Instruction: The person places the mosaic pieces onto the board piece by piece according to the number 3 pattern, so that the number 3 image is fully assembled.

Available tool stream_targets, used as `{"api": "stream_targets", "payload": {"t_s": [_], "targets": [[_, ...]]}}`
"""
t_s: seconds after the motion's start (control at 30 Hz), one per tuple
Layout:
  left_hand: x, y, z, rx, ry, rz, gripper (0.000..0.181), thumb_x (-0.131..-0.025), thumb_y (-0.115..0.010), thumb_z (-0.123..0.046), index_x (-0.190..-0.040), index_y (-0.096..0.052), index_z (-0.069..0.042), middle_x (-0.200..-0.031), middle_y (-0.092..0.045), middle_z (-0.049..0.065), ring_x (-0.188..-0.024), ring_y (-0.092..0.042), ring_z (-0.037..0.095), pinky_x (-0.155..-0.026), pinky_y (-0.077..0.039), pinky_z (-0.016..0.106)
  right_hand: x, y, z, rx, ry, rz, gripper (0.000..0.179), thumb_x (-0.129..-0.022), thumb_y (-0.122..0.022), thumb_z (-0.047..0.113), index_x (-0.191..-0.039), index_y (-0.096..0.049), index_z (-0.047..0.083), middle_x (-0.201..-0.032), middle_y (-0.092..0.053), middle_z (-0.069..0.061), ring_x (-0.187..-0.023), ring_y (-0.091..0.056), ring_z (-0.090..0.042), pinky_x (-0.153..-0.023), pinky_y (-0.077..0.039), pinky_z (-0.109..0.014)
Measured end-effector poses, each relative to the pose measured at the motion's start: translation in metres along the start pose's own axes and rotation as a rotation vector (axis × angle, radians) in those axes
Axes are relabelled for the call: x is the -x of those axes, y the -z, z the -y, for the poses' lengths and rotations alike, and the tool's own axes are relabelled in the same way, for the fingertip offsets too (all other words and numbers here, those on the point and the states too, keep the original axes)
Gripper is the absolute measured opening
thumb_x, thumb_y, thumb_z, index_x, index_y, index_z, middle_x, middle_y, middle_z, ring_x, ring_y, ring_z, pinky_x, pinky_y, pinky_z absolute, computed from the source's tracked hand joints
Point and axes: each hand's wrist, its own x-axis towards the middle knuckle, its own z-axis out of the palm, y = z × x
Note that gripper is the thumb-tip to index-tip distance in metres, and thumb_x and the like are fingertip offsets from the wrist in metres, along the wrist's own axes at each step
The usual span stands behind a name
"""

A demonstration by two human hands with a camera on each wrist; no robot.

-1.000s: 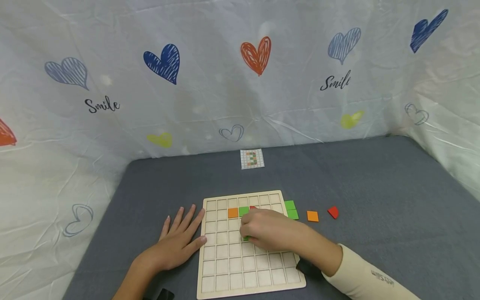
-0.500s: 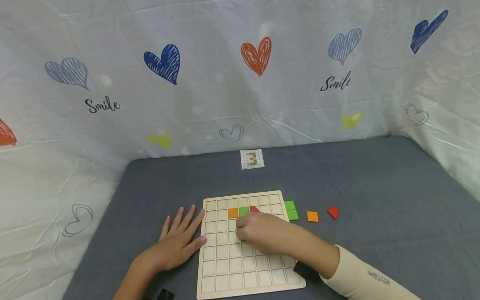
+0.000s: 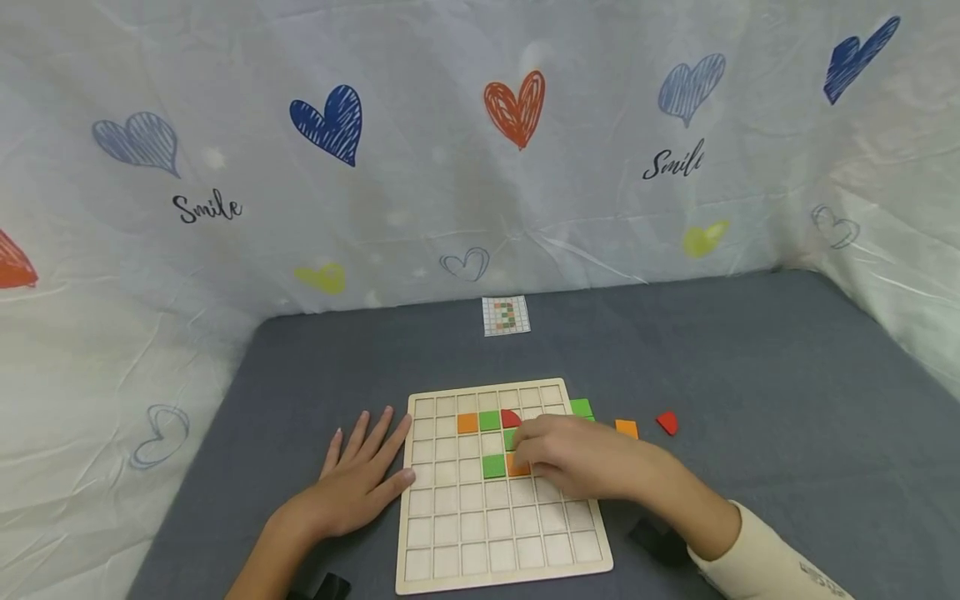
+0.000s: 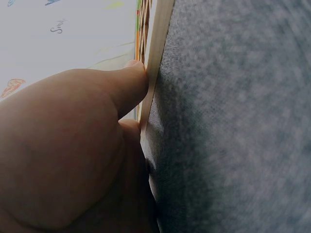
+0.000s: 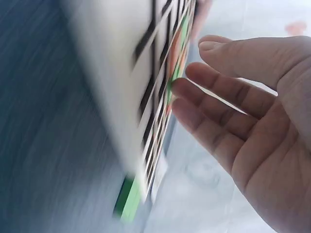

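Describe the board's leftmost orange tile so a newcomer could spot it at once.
On the grey table is a pale wooden grid board. In its second row from the far edge, find the orange tile, directly left of a green tile. Nothing coloured on the board lies farther left.

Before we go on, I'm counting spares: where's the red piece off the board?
In the head view, the red piece lies right of the board, just past the loose orange square.

A curtained-off nook, room type unclear. A heart-printed curtain [image 3: 420, 192] fills the upper frame. Below spreads a grey cloth-covered table [image 3: 750, 367].
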Motion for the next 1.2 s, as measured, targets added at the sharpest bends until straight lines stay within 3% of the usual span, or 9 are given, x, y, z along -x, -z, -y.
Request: {"api": "stream_targets", "payload": {"t_s": [0.2, 0.33, 0.5, 0.73, 1.0, 1.2], "targets": [[-0.001, -0.001, 0.000, -0.007, 0.002, -0.003, 0.077, -0.102, -0.038, -0.065, -0.163, -0.014, -0.026, -0.167, -0.002, 0.005, -0.151, 0.008, 0.034, -0.112, 0.009, 0.064, 0.032, 0.012, -0.022, 0.089, -0.138, -0.093, 0.024, -0.083, -0.072, -0.009, -0.095, -0.076, 0.012, -0.097, -0.065, 0.005, -0.089, -0.060, -0.011, -0.076, -0.053, -0.028], [-0.001, -0.001, 0.002, -0.004, 0.005, 0.004, 0.077, -0.102, -0.038, -0.065, -0.163, -0.013, -0.027, -0.167, -0.002, 0.005, -0.151, 0.009, 0.034, -0.112, 0.010, 0.064, 0.044, 0.018, -0.028, 0.126, -0.225, -0.080, 0.026, -0.079, -0.079, -0.007, -0.096, -0.076, 0.013, -0.093, -0.065, 0.004, -0.085, -0.060, -0.012, -0.072, -0.053, -0.030], [-0.001, 0.000, 0.002, -0.003, 0.005, 0.003, 0.077, -0.102, -0.038, -0.065, -0.163, -0.013, -0.026, -0.167, -0.002, 0.006, -0.151, 0.008, 0.035, -0.112, 0.009, 0.064, 0.047, 0.020, -0.033, 0.097, -0.302, -0.056, 0.025, -0.078, -0.083, -0.003, -0.096, -0.075, 0.013, -0.092, -0.065, 0.003, -0.081, -0.062, -0.012, -0.069, -0.053, -0.032], [-0.001, 0.001, 0.000, 0.011, 0.000, 0.002, 0.076, -0.102, -0.039, -0.064, -0.163, -0.014, -0.026, -0.167, -0.003, 0.006, -0.151, 0.008, 0.035, -0.112, 0.009, 0.064, 0.049, 0.018, -0.035, 0.114, -0.316, -0.064, 0.023, -0.077, -0.083, -0.003, -0.088, -0.071, 0.013, -0.086, -0.058, 0.006, -0.073, -0.050, -0.007, -0.063, -0.048, -0.030], [0.000, 0.002, -0.001, 0.013, 0.003, 0.004, 0.076, -0.102, -0.039, -0.064, -0.163, -0.015, -0.025, -0.167, -0.003, 0.007, -0.151, 0.008, 0.035, -0.112, 0.010, 0.064, 0.050, 0.016, -0.036, 0.098, -0.329, -0.075, 0.023, -0.076, -0.086, 0.001, -0.092, -0.074, 0.014, -0.091, -0.063, 0.005, -0.081, -0.060, -0.011, -0.069, -0.053, -0.033], [-0.001, 0.003, -0.002, 0.027, -0.010, 0.016, 0.075, -0.103, -0.038, -0.062, -0.163, -0.014, -0.024, -0.167, -0.002, 0.008, -0.151, 0.008, 0.037, -0.111, 0.011, 0.065, 0.050, 0.016, -0.038, 0.095, -0.324, -0.073, 0.022, -0.077, -0.084, 0.001, -0.090, -0.073, 0.015, -0.090, -0.064, 0.006, -0.081, -0.060, -0.011, -0.069, -0.053, -0.034]]}}
